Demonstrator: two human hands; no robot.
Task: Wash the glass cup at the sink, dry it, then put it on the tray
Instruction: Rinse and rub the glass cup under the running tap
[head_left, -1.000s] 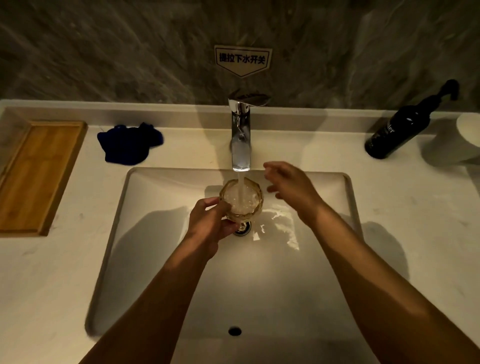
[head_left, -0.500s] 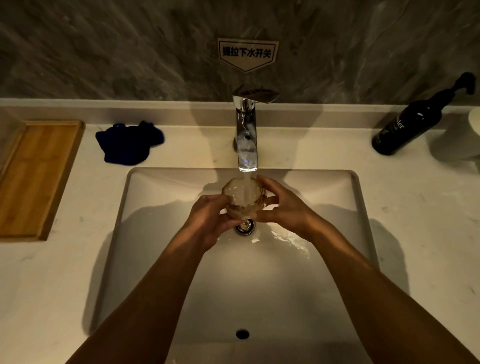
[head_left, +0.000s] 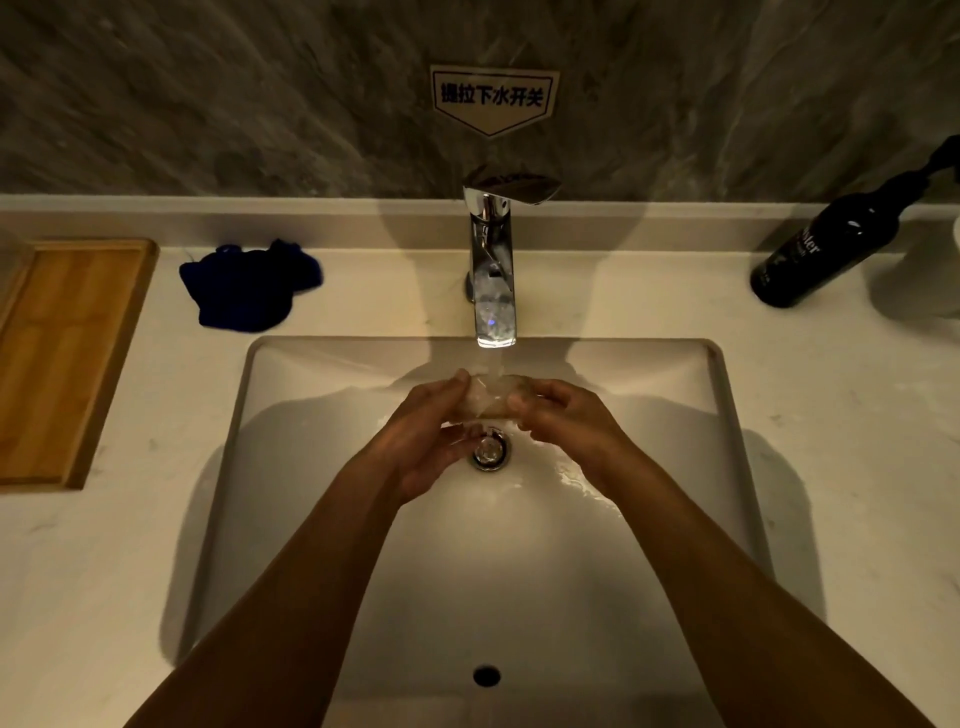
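A clear glass cup (head_left: 488, 397) lies tipped on its side under the running water from the chrome faucet (head_left: 491, 270), above the drain of the white sink (head_left: 311, 519). My left hand (head_left: 426, 441) grips it from the left and below. My right hand (head_left: 566, 421) holds its right side, fingers wrapped on it. The cup is blurred and partly hidden by my fingers. A wooden tray (head_left: 67, 358) rests on the counter at the far left. A dark blue cloth (head_left: 249, 286) lies crumpled between the tray and the faucet.
A black pump bottle (head_left: 831, 244) leans at the back right of the counter, beside a pale round object (head_left: 924, 280) at the frame's edge. A labelled sign (head_left: 493, 98) hangs on the stone wall above the faucet. The drain (head_left: 491, 449) sits under my hands.
My right hand came from the air onto the cup's right side. The cup, upright and filling a second ago, is now turned on its side between both hands.
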